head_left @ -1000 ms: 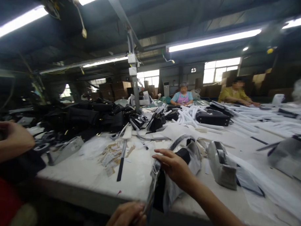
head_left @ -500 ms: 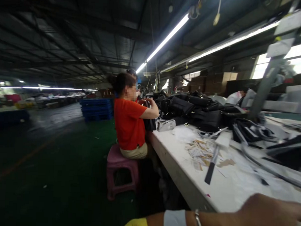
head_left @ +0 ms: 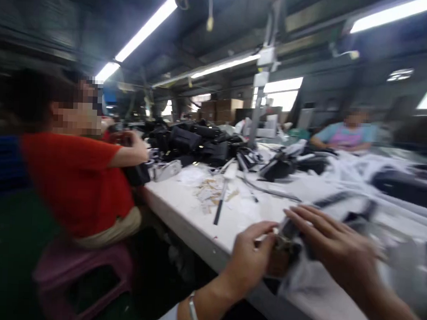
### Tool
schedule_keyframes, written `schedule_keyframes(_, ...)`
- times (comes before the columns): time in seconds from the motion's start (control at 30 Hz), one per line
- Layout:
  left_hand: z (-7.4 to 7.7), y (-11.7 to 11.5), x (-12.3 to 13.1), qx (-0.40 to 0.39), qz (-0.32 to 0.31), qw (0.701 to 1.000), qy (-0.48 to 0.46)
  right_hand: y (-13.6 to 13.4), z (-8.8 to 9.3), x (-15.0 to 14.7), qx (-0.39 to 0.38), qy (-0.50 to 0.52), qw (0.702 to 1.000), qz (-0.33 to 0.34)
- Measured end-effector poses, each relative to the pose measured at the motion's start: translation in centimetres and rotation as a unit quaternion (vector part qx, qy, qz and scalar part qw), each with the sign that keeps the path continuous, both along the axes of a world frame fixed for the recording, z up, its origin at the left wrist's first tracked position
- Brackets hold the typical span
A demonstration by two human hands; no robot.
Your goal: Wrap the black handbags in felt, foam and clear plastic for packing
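Observation:
Over the near edge of the table, my left hand (head_left: 250, 257) has its thumb and fingers pinched at the top of a small, blurred brown-and-dark piece (head_left: 279, 260). What kind of thing it is I cannot make out. My right hand (head_left: 336, 246) comes from the right with its fingers stretched out, the tips by the greyish upper part of that same piece. Beneath the hands lies crumpled whitish wrapping (head_left: 300, 279). A hammer-like tool with a dark handle (head_left: 218, 211) lies farther in on the white table (head_left: 178, 210).
Paper scraps (head_left: 208, 192) lie beside the tool. Black bags (head_left: 196, 143) are piled at the back. A person in red (head_left: 76, 178) sits close on the left, on a pink stool (head_left: 87, 267). Another person (head_left: 347, 134) is across the table. White strips (head_left: 367, 174) cover the right side.
My view has turned right, bringing both hands and the brown-and-dark piece into sight. Earlier only my left forearm and a blurred hand showed at the lower right.

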State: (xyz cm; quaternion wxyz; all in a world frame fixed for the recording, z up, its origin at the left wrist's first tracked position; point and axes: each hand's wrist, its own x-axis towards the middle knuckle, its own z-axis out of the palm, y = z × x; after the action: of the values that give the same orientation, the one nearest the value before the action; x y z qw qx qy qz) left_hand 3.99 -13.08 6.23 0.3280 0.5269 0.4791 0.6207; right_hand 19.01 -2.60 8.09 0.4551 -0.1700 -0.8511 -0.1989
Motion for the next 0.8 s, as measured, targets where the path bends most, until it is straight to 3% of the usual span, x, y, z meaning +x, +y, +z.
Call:
schedule_keyframes(0.1,-1.7,0.4,-0.5,-0.008,0.008,0.999,0.031,-1.2,0.6,2.7,0.036,-0.075,0.993,-0.080)
schedule_keyframes(0.23,-3.0,0.4,-0.2,-0.016,0.072,0.983,0.168,-1.2,1.0,1.8,0.040,-0.076,0.992,-0.093)
schedule_keyframes(0.33,-2.9,0.1,-0.5,-0.007,0.050,0.983,0.177,-1.2,1.1,1.6,0.045,-0.073,0.993,-0.083)
schedule_keyframes(0.53,-2.3,-0.7,-3.2,-0.105,-0.104,0.988,0.046,-0.8,0.6,2.2,0.044,-0.068,0.994,-0.069)
schedule_keyframes(0.6,-2.1,-0.6,-4.2,-0.107,-0.087,0.990,0.030,-0.8,0.4,2.1,0.042,-0.061,0.995,-0.066)
schedule_keyframes(0.7,-1.5,0.3,-5.3,-0.076,-0.019,0.991,0.105,-1.2,0.5,1.9,0.047,-0.051,0.995,-0.070)
schedule_keyframes(0.8,-0.8,1.1,-5.9,-0.072,-0.070,0.972,0.214,-1.7,0.9,2.0,0.050,-0.051,0.995,-0.066)
